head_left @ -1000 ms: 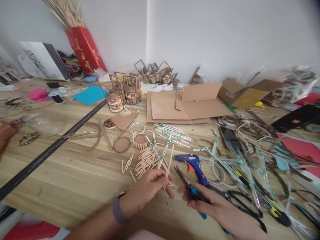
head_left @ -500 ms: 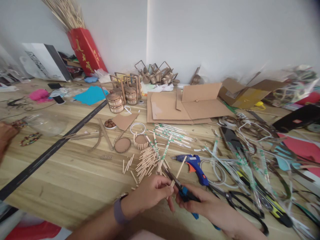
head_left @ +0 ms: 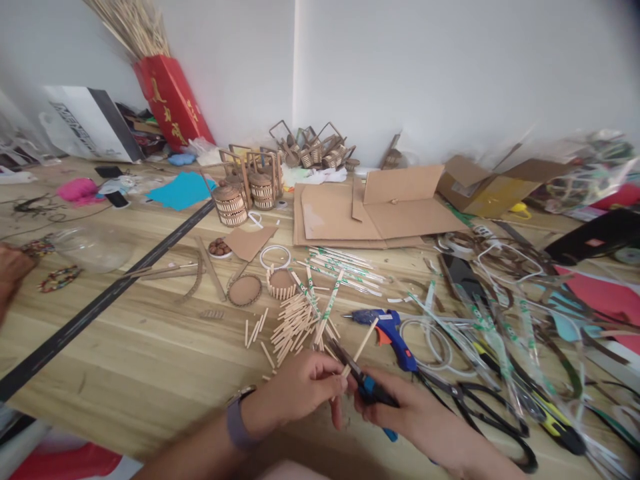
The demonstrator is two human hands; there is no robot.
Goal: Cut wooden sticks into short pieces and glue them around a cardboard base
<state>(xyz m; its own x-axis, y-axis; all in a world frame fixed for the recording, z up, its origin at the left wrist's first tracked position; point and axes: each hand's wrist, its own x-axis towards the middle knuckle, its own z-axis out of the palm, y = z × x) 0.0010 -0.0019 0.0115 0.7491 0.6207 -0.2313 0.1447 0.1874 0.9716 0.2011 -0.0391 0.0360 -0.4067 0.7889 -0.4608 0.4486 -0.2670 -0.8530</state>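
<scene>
Just nearer the person than the glue gun (head_left: 400,340), the left hand (head_left: 306,385) pinches a wooden stick (head_left: 364,343) between closed fingertips; the right hand (head_left: 407,403) curls around blue-handled cutters (head_left: 371,389), blades at the stick. Far beyond the gun, leftward, a white package (head_left: 97,130) reads "MENS", the rest unclear; a red bag (head_left: 170,103) bears gold characters.

Thin pale stick (head_left: 364,343), slanting up rightward; blue-handled cutters (head_left: 369,387) crossing it, seemingly touching.
</scene>
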